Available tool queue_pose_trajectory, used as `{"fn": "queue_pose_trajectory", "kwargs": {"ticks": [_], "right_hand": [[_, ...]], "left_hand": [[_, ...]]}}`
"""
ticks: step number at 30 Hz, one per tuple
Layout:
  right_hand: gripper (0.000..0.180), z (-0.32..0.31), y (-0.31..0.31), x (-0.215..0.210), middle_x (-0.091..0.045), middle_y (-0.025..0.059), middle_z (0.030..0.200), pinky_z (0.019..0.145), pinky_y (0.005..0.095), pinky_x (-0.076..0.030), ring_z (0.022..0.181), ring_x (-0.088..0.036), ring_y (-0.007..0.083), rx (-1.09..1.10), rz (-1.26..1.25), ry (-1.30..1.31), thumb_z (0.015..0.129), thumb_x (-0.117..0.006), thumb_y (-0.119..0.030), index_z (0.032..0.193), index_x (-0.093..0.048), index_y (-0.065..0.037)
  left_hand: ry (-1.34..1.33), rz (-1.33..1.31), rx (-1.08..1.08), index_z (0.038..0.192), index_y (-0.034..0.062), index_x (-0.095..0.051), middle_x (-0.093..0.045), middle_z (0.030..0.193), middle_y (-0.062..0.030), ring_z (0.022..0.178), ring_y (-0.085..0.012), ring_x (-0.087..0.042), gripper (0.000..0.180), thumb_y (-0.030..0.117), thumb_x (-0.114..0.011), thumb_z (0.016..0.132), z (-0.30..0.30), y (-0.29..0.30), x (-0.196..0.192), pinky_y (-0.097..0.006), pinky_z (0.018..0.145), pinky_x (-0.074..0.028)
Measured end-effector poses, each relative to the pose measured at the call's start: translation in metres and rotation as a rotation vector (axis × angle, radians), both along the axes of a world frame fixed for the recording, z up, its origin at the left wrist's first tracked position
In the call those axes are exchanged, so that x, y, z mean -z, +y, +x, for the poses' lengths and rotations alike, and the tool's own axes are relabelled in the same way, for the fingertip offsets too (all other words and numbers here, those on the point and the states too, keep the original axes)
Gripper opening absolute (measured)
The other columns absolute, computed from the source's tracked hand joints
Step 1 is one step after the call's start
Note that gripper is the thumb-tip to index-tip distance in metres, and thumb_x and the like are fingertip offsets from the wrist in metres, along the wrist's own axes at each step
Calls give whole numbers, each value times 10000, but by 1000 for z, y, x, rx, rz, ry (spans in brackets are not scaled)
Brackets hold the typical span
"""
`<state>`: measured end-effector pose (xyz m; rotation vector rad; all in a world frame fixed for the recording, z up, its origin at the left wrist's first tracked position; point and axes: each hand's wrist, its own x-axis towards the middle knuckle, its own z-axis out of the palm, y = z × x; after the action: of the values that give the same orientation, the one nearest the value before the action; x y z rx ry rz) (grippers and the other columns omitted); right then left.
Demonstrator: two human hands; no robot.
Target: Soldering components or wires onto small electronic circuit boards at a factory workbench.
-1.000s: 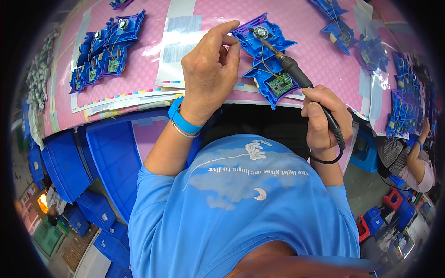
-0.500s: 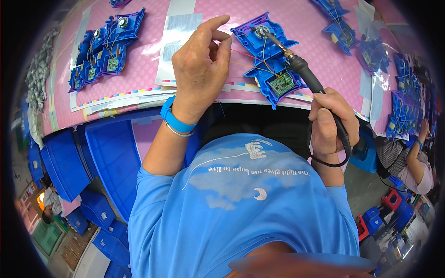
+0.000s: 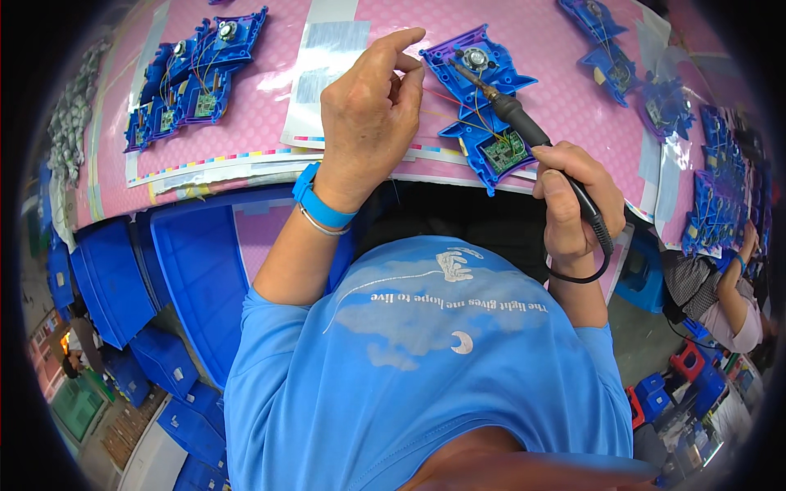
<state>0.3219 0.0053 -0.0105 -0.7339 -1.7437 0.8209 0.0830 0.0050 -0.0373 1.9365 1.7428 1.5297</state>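
Observation:
My right hand point(image 3: 581, 192) grips a black-handled soldering iron point(image 3: 524, 123). Its metal tip lies just left of a round silver speaker point(image 3: 475, 59) in a blue plastic housing point(image 3: 491, 82); I cannot tell whether it touches anything. Thin red and yellow wires run from a green circuit board point(image 3: 503, 153) in the housing's near half, some toward my left hand. Beside the housing's left edge, my left hand point(image 3: 372, 114) has its index finger stretched out and the other fingers curled near the thumb. What these curled fingers hold is hidden.
More wired blue housings point(image 3: 196, 74) lie at the left on the pink table covering point(image 3: 270, 49). Others point(image 3: 602, 49) lie at the far right, with a stack point(image 3: 716, 196) near another person's arm point(image 3: 737, 282). Blue bins point(image 3: 110, 278) stand below the table's left edge.
The soldering iron's tip has moved left, off the speaker to its left side, and my right hand has come slightly left with it. My left hand keeps its pose beside the housing.

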Motion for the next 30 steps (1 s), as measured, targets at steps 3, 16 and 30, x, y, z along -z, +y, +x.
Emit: {"fn": "queue_pose_trajectory", "kwargs": {"ticks": [3, 16, 30], "right_hand": [[182, 2, 0, 0, -708, 163, 778, 604, 327, -514, 642, -669, 242, 0, -14, -25, 811, -685, -20, 967, -736, 59], [184, 1, 0, -1, -716, 168, 799, 626, 331, -526, 669, -684, 257, 13, -5, -51, 803, -691, -25, 965, -741, 48], [179, -1, 0, -4, -727, 169, 806, 612, 319, -522, 664, -688, 243, 20, 4, -52, 804, -695, -16, 962, -738, 55]], "left_hand": [[-2, -13, 4, 1240, 53, -667, -728, 873, -69, 640, -173, -685, 410, -62, -716, 850, 1, 0, -2, -295, 593, -549], [-98, 12, 40, 1242, 47, -669, -703, 825, -65, 599, -163, -634, 440, -49, -739, 819, -1, 7, -5, -297, 550, -496], [352, 91, 261, 999, 85, -751, -663, 876, -27, 682, -178, -685, 291, -30, -787, 734, -21, -9, -13, -296, 563, -539]]}}
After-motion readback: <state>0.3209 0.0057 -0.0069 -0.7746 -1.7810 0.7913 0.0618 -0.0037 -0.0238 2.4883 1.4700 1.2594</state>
